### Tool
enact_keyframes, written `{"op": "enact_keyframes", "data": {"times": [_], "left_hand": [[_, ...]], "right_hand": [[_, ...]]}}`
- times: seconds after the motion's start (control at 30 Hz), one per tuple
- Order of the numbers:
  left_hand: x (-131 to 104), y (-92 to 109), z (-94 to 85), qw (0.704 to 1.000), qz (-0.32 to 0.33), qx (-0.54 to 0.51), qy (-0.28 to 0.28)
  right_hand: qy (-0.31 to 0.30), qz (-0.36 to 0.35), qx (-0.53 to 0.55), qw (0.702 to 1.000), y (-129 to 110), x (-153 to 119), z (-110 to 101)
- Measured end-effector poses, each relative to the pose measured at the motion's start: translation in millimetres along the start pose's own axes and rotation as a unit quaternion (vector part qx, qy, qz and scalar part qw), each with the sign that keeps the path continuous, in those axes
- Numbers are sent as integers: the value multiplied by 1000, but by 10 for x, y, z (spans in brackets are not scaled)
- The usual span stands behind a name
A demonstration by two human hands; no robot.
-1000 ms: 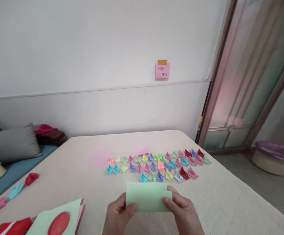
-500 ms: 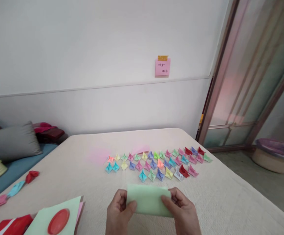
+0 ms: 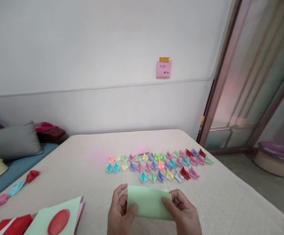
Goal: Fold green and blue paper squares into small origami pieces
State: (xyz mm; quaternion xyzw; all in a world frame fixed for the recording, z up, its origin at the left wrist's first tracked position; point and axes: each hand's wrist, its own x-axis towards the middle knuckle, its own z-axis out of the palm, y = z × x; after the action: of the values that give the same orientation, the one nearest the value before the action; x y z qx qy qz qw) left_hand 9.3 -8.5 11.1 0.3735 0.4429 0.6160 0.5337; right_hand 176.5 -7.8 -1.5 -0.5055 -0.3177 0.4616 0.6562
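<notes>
A pale green paper rectangle is held up above the near part of the covered table. My left hand grips its left end, thumb on the front face, with the index finger lifted off the edge. At the right end my right hand pinches the paper, its thumb across the front and the other fingers curled behind. Beyond the paper, small folded paper pieces of many colours stand in rows.
At the near left, a red round lid lies on green sheets beside a red packet. Pink, blue and red pieces lie along the left edge. A pink note hangs on the wall. A basin stands at the right.
My left index finger has risen from the paper's edge. The paper is slightly lower and more tilted down to the right. The view has shifted slightly.
</notes>
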Motion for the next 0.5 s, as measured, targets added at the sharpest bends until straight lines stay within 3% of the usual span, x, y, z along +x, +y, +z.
{"op": "enact_keyframes", "data": {"times": [0.5], "left_hand": [[4, -21, -10, 1000, 12, 8, 8]], "right_hand": [[2, 11, 61, 998, -84, -39, 74]]}}
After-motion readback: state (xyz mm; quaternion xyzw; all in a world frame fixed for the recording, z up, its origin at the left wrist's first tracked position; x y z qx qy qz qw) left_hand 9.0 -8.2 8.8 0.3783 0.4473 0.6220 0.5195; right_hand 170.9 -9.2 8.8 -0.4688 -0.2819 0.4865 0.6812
